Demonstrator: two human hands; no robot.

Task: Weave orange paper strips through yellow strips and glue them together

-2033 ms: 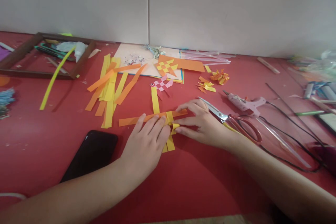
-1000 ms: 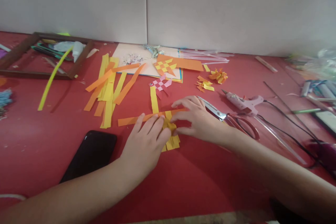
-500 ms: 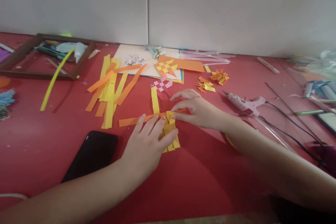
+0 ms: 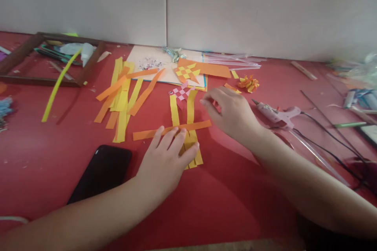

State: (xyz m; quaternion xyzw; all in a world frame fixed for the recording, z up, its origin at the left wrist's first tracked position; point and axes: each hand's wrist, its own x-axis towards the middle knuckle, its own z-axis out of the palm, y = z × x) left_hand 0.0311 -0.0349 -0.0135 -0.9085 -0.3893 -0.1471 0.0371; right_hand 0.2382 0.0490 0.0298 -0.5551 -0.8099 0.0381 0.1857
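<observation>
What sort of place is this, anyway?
Probably a craft workspace, though whether at home or in a classroom I can't tell. Signs: a pink glue gun, a small checkered pink paper fish, and yellow and orange paper strips crossed under the left hand.

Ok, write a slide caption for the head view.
Left hand resting on an orange strip across yellow strips, right hand beside them, over a red table.

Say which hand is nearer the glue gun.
Right: the right hand is beside the glue gun, near its nozzle; the left hand is farther away, on paper strips.
</observation>
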